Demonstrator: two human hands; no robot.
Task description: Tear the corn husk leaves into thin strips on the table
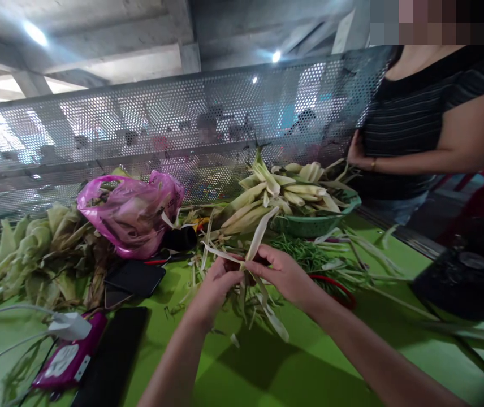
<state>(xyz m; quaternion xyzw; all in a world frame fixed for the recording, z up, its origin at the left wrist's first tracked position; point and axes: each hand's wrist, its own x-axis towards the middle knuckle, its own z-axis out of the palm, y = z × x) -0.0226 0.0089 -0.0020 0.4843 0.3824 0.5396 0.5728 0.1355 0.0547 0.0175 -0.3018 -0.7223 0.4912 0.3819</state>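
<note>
Both my hands meet over the middle of the green table, fingers pinched around pale strips of corn husk (261,233). My left hand (220,278) grips the strips where they cross, its fingertips partly hidden. From the other side, my right hand (276,268) pinches the same crossing with thumb and fingers. One strip points upward, another reaches left, and further ends hang below the hands. Just beyond lie long husk leaves (246,217) and a teal basin (310,225) heaped with husks. Thin green stalks (299,252) lie right of my hands.
At left are a husk pile (42,254), a pink plastic bag (134,212), a dark phone (138,277), a purple power bank (70,356) with a white plug (70,326), and a black slab (112,356). A perforated metal screen (140,130) stands behind. A person (420,124) stands right; a black bag (466,277) is nearer.
</note>
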